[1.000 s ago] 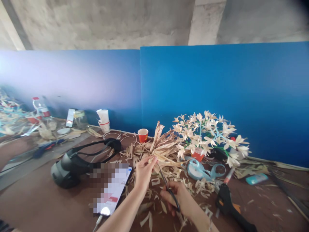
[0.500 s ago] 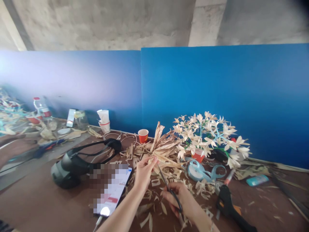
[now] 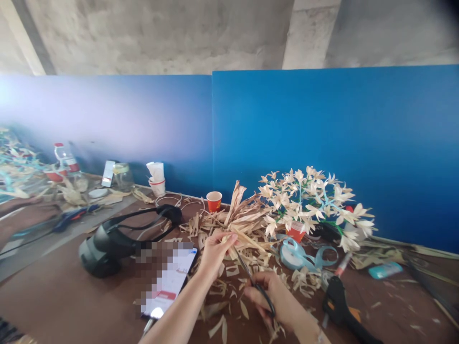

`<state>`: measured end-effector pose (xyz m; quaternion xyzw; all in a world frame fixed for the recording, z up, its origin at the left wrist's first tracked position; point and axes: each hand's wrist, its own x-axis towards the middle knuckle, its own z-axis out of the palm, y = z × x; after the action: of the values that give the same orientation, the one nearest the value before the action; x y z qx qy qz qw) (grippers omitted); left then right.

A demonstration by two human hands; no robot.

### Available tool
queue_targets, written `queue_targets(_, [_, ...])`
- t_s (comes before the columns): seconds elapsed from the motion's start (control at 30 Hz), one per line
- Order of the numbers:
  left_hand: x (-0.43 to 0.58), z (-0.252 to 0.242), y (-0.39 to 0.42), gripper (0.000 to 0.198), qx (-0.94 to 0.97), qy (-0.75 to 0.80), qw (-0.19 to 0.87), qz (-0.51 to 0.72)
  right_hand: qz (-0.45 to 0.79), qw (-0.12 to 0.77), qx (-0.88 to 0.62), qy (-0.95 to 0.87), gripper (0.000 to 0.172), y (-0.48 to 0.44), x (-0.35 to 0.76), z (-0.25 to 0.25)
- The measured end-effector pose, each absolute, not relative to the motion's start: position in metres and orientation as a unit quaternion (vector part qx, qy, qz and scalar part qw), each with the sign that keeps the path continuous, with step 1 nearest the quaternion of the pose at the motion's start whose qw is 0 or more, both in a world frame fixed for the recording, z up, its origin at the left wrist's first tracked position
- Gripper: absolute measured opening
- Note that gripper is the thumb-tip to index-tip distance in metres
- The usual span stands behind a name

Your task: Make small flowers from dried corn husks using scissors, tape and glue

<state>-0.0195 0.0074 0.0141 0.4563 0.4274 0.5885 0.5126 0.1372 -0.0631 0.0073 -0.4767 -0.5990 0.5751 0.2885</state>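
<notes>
My left hand (image 3: 214, 249) pinches a strip of dried corn husk (image 3: 241, 235) above the brown table (image 3: 53, 291). My right hand (image 3: 278, 299) grips black-handled scissors (image 3: 255, 283), whose blades point up at the husk strip just beside my left fingers. A pile of dried husks (image 3: 236, 215) lies behind the hands. Cut husk scraps (image 3: 229, 310) are scattered below them.
A bouquet of husk flowers (image 3: 311, 200) stands in a red cup at right, with blue ribbon (image 3: 301, 255) and a black glue gun (image 3: 340, 306) near it. A phone (image 3: 168, 282) and a black headset (image 3: 114, 239) lie left. A red paper cup (image 3: 214, 201) stands behind.
Both hands stay at the husk strip; my right hand with the scissors has slid slightly down and right. The view has shifted a little.
</notes>
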Motion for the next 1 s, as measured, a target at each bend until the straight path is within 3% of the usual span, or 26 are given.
queue_targets(0.33, [-0.030, 0.008, 0.014, 0.036, 0.509, 0.410, 0.545, 0.525, 0.588, 0.256, -0.483, -0.596, 0.028, -0.063, 0.146, 0.005])
queue_targets(1.0, [-0.031, 0.011, 0.012, 0.027, 0.581, 0.430, 0.497, 0.480, 0.585, 0.238, -0.503, -0.590, 0.021, -0.060, 0.145, 0.004])
